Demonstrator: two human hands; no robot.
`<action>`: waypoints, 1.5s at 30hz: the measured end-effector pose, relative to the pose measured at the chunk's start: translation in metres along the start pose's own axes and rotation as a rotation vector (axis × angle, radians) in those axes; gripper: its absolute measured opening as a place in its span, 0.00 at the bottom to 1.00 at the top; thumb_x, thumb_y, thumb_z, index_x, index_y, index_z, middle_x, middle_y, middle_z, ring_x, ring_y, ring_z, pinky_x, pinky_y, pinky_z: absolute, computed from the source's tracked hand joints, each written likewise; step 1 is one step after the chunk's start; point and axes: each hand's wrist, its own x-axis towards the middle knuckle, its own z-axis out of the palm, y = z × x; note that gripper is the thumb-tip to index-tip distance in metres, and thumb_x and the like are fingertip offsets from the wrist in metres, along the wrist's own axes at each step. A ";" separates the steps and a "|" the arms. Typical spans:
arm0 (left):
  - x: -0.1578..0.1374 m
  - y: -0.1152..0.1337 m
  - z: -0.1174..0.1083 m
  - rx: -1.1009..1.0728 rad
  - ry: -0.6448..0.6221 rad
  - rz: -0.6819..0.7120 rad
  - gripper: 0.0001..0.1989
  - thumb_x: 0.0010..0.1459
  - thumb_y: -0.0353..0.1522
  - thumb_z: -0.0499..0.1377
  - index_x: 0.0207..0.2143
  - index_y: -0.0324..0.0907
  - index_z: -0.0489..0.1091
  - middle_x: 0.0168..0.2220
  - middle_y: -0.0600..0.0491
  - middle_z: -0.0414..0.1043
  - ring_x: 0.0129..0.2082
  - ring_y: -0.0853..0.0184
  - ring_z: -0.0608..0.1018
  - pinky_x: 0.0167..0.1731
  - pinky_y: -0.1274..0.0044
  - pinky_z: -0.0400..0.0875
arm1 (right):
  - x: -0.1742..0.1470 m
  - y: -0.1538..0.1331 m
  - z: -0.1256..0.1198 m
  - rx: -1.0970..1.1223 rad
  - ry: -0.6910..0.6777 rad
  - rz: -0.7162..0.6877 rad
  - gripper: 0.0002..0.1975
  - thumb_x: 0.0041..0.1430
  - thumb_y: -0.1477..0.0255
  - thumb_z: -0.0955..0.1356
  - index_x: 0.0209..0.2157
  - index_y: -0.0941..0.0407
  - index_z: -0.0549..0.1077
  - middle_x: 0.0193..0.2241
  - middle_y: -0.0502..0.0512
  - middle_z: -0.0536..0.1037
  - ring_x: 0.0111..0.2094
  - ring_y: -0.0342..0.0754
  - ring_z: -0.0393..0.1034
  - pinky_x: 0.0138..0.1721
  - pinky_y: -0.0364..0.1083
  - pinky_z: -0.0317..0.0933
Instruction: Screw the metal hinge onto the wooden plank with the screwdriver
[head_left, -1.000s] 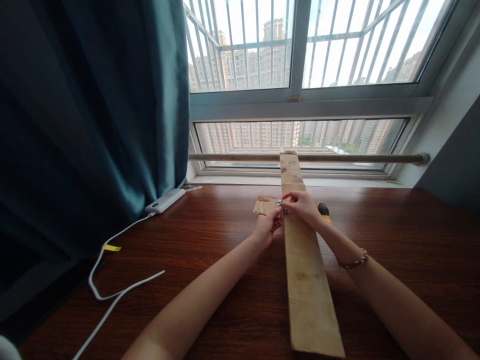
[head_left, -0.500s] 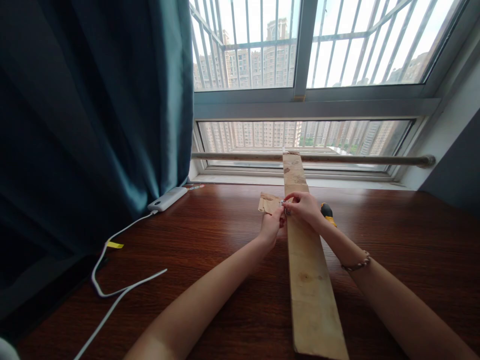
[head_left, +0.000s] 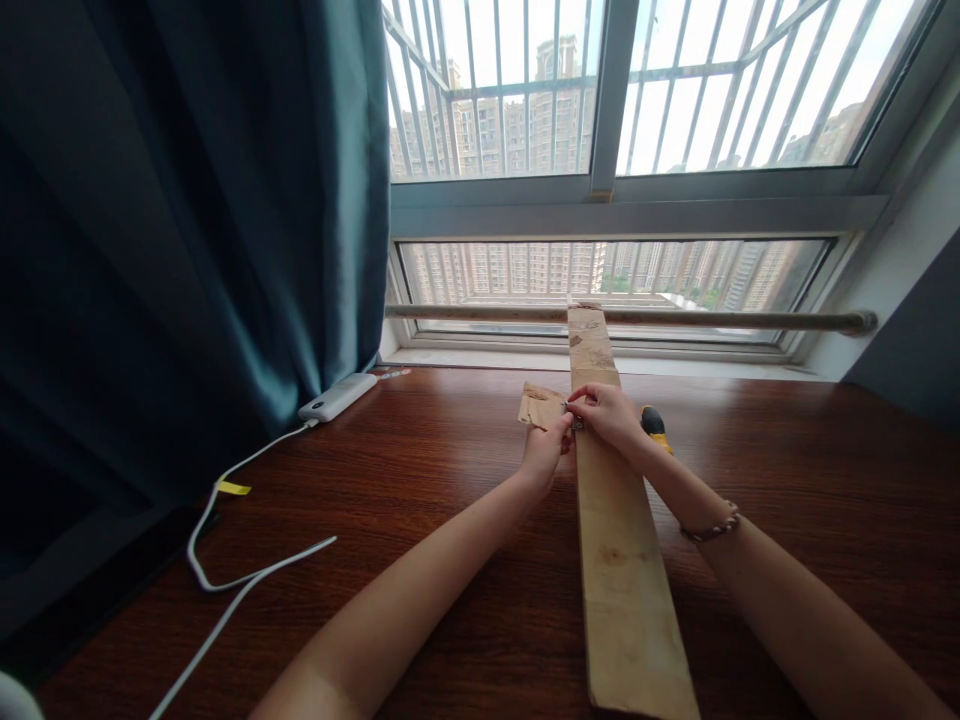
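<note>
A long, pale wooden board [head_left: 615, 560] runs away from me across the brown tabletop. At its left edge my left hand [head_left: 546, 450] is closed on a short piece of wood [head_left: 541, 406] that has darker marks on its face. My right hand [head_left: 609, 414] reaches over the board from the right, thumb and fingertips pinched at the right end of that piece. A small shiny metal part [head_left: 577, 424] shows between the hands, partly covered by fingers. What exactly the right fingertips hold is too small to make out. A braided bracelet [head_left: 711, 526] circles my right wrist.
Just right of the board lies a yellow and black tool [head_left: 655, 428], partly behind my right forearm. A white power strip [head_left: 336, 398] with a white cable [head_left: 196, 545] lies at left, by the blue curtain [head_left: 300, 200]. A horizontal rail [head_left: 720, 319] crosses before the window.
The view has shifted slightly. Both hands stay in place at the small wood piece, with only slight finger movement around the metal part.
</note>
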 end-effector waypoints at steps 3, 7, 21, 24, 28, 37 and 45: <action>0.000 0.002 0.002 -0.042 0.038 -0.043 0.07 0.42 0.31 0.61 0.26 0.36 0.70 0.19 0.58 0.65 0.16 0.79 0.62 0.17 0.83 0.55 | -0.002 -0.001 0.002 -0.053 0.016 -0.014 0.08 0.49 0.65 0.67 0.29 0.52 0.75 0.20 0.48 0.72 0.24 0.44 0.64 0.25 0.42 0.48; -0.001 0.004 0.004 -0.095 0.065 -0.086 0.05 0.42 0.29 0.61 0.24 0.36 0.68 0.18 0.58 0.64 0.15 0.80 0.62 0.17 0.84 0.56 | -0.004 -0.003 0.002 -0.097 0.024 -0.013 0.07 0.50 0.65 0.66 0.29 0.52 0.74 0.21 0.48 0.73 0.26 0.45 0.65 0.25 0.42 0.48; 0.001 0.004 -0.001 -0.041 -0.030 -0.079 0.08 0.43 0.32 0.60 0.24 0.36 0.66 0.15 0.60 0.61 0.14 0.80 0.60 0.16 0.84 0.53 | -0.005 -0.002 0.003 -0.028 0.056 0.009 0.10 0.53 0.66 0.63 0.31 0.55 0.73 0.21 0.48 0.72 0.23 0.43 0.63 0.24 0.41 0.48; 0.000 0.005 -0.001 -0.054 -0.031 -0.082 0.08 0.42 0.31 0.61 0.26 0.36 0.66 0.17 0.59 0.62 0.14 0.79 0.61 0.17 0.84 0.55 | -0.003 0.001 0.004 -0.017 0.050 -0.001 0.11 0.51 0.64 0.64 0.33 0.55 0.73 0.21 0.48 0.72 0.23 0.43 0.63 0.24 0.41 0.48; -0.001 0.005 0.000 -0.056 -0.026 -0.079 0.07 0.43 0.30 0.59 0.25 0.36 0.66 0.16 0.59 0.61 0.14 0.80 0.61 0.17 0.84 0.53 | -0.001 0.002 0.004 -0.021 0.027 -0.017 0.14 0.46 0.62 0.68 0.34 0.54 0.75 0.21 0.47 0.71 0.23 0.42 0.63 0.24 0.41 0.49; 0.001 0.003 -0.002 -0.082 -0.064 -0.075 0.06 0.45 0.29 0.59 0.27 0.36 0.66 0.17 0.58 0.63 0.15 0.79 0.62 0.17 0.84 0.53 | 0.002 -0.001 0.002 0.151 0.011 0.143 0.15 0.41 0.61 0.70 0.30 0.55 0.79 0.17 0.48 0.71 0.18 0.40 0.61 0.20 0.40 0.47; 0.001 0.003 -0.003 -0.070 -0.054 -0.119 0.06 0.45 0.30 0.59 0.23 0.36 0.65 0.16 0.58 0.62 0.14 0.79 0.61 0.17 0.84 0.53 | 0.004 0.008 0.007 0.486 0.105 0.099 0.19 0.38 0.59 0.71 0.29 0.60 0.77 0.17 0.49 0.69 0.20 0.40 0.58 0.22 0.41 0.49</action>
